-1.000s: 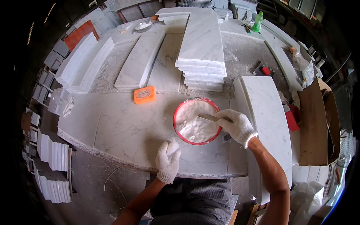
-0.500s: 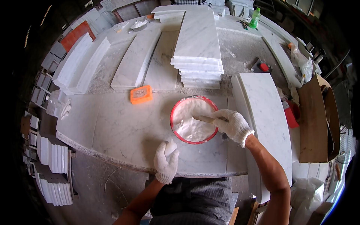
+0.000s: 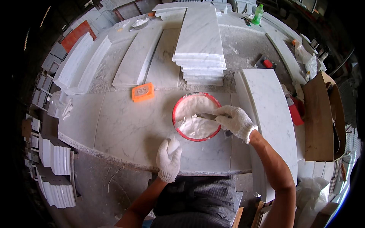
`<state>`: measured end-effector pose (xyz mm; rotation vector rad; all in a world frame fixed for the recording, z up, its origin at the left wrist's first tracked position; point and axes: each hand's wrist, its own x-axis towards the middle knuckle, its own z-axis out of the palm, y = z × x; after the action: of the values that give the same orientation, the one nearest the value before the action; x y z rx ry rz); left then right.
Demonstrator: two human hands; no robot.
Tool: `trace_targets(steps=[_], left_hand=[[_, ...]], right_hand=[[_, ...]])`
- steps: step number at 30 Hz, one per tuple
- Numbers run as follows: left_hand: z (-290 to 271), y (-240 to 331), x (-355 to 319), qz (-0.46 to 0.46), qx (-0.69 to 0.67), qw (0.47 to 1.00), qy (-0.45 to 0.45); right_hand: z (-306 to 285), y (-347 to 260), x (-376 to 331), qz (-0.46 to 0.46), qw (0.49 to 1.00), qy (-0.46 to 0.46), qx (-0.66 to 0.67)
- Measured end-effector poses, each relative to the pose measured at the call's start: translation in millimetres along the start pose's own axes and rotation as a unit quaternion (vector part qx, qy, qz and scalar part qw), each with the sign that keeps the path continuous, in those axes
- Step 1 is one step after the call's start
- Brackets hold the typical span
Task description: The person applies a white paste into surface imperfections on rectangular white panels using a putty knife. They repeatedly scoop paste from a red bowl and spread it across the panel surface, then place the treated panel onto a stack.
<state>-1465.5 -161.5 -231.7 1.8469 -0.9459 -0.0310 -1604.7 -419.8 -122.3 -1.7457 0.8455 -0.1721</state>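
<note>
My right hand (image 3: 236, 122), in a white knitted glove, is closed around a putty knife (image 3: 205, 116). Its flat blade reaches into a round red-rimmed tub (image 3: 174, 121), and the tip touches the thick white paste (image 3: 194, 104) inside. A ridge of paste stands up near the tip. My left hand (image 3: 167, 159), gloved the same way, hovers near the table's front edge, below and left of the tub. Its fingers are loosely curled, with the thumb apart, and I see nothing held in it. The tub stands on a pale marble slab (image 3: 125, 129).
An orange box (image 3: 143, 92) lies left of the tub. Stacked marble slabs (image 3: 199, 38) rise behind it, and a long thick slab (image 3: 272, 117) lies on the right. Beyond are a cardboard box (image 3: 321, 121), a green bottle (image 3: 257, 14) and a bowl of white material (image 3: 140, 23).
The putty knife has turned in my right hand, its blade showing more edge-on, and the paste ridge by its tip has shifted. My left hand stays nearly in place. The view has tilted slightly.
</note>
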Motion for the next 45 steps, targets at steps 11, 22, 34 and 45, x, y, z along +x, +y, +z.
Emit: trace_targets(steps=[11,22,34,45], left_hand=[[-2,7,5,0.032,0.015,0.999,0.02],[-4,2,4,0.063,0.039,0.996,0.04],[-5,29,-38,-0.051,-0.13,0.988,-0.062],[43,101,-56,0.08,-0.219,0.927,-0.293]], right_hand=[[2,-3,-1,0.016,1.0,-0.005,-0.007],[-3,-3,3,-0.001,0.991,-0.007,0.137],[-90,-25,-100,-0.044,0.975,0.086,0.2],[-156,93,-239,0.08,0.904,0.367,0.203]])
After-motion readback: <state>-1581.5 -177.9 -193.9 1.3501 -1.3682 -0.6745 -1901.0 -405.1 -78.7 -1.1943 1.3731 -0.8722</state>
